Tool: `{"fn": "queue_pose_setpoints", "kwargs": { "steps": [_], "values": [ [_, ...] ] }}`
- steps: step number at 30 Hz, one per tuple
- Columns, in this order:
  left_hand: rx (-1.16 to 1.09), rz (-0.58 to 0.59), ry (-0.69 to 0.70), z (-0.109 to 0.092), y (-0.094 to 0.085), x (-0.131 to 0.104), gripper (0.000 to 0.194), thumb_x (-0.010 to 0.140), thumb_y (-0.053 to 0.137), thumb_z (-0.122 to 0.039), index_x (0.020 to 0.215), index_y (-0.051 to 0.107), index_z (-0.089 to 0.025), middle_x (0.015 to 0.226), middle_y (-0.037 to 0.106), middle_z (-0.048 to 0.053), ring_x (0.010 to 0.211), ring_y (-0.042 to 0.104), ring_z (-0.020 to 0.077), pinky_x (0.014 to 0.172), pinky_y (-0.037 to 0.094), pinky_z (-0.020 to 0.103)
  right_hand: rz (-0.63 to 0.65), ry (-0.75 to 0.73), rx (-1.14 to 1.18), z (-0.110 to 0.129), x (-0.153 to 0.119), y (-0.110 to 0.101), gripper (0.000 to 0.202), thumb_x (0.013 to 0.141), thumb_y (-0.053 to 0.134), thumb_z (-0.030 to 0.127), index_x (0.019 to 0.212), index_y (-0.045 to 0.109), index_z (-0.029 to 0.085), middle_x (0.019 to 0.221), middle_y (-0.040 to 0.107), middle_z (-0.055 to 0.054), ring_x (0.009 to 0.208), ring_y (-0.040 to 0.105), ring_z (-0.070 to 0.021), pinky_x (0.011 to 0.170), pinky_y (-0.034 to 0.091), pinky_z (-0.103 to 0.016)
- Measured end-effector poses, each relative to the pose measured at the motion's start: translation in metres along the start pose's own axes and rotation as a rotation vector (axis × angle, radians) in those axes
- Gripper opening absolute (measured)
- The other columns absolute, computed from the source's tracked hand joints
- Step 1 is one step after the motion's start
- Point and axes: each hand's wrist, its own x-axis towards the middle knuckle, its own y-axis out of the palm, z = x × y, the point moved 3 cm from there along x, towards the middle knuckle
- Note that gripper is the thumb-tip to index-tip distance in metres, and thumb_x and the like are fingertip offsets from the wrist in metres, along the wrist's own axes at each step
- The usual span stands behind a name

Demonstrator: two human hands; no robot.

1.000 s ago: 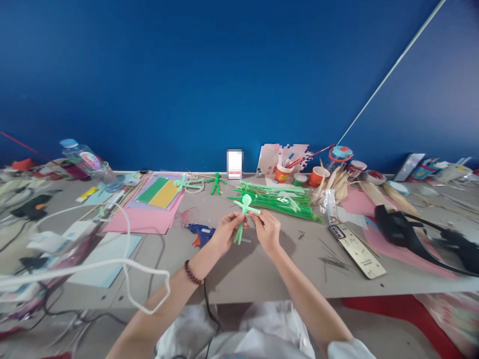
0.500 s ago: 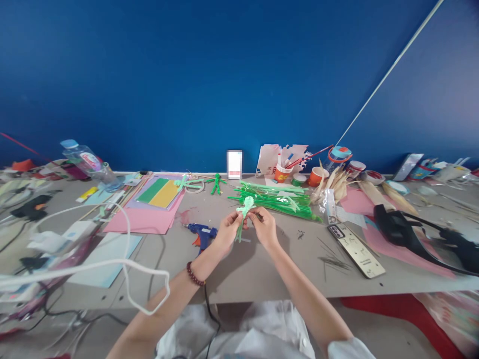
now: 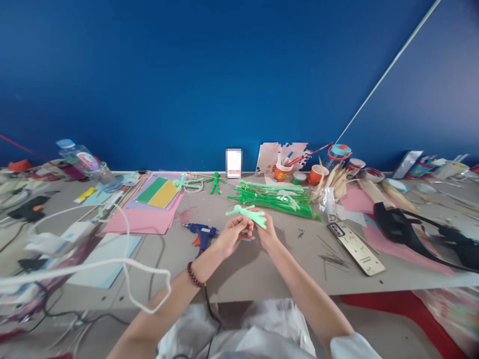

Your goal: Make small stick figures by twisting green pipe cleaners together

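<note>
Hands meet just above the surface (image 3: 262,279), both pinching one pale green pipe-cleaner figure (image 3: 247,215). It lies nearly level, long axis running left to right, tilted a little down toward the right. The left hand (image 3: 232,234) grips it from below near the middle; the right hand (image 3: 266,230) holds the right end. It looks fuzzy, thin and bendable, with short limbs sticking out.

Both hands, the left hand (image 3: 232,233) and the right hand (image 3: 265,230), pinch a light green pipe-cleaner figure (image 3: 247,215) above the counter (image 3: 262,269), tilted sideways, just beside a blue glue gun (image 3: 200,232).
</note>
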Motion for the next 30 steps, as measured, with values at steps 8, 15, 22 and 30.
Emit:
{"fn": "queue_pose_setpoints", "kwargs": {
  "steps": [8,15,22,30],
  "values": [
    [-0.081,-0.044,0.006,-0.011,-0.007,0.002,0.037,0.070,0.066,-0.048,0.077,0.064,-0.012,0.068,0.061,0.005,0.061,0.059,0.0144,0.055,0.050,0.025,-0.166,-0.472,-0.392,0.022,0.000,-0.012,0.016,0.080,0.057,0.032,0.077,0.066,0.020,0.071,0.059,-0.002,0.063,0.053,-0.0139,0.058,0.044,-0.025],
    [-0.078,-0.152,0.104,-0.014,-0.008,0.001,0.029,0.062,0.077,-0.029,0.082,0.063,-0.014,0.070,0.064,0.000,0.060,0.061,0.0102,0.063,0.050,0.022,-0.132,-0.701,-0.638,0.032,-0.010,-0.007,0.019,0.085,0.052,0.027,0.078,0.069,0.023,0.080,0.065,-0.005,0.076,0.059,-0.0183,0.069,0.047,-0.030],
    [-0.135,-0.159,0.086,-0.014,-0.008,0.003,0.032,0.055,0.082,-0.021,0.081,0.063,-0.015,0.073,0.068,0.000,0.063,0.063,0.0106,0.063,0.048,0.020,-0.123,-0.649,-0.674,0.028,-0.008,-0.008,0.019,0.087,0.050,0.029,0.081,0.067,0.022,0.077,0.062,-0.005,0.070,0.057,-0.0173,0.063,0.046,-0.029],
    [-0.133,-0.203,0.116,-0.019,-0.007,0.001,0.027,0.056,0.080,-0.018,0.079,0.067,-0.013,0.073,0.068,0.002,0.063,0.063,0.0089,0.064,0.048,0.018,-0.115,-0.680,-0.713,0.029,-0.012,-0.002,0.016,0.088,0.047,0.026,0.082,0.061,0.020,0.076,0.057,-0.004,0.068,0.053,-0.0155,0.060,0.043,-0.027]
  ]
}}
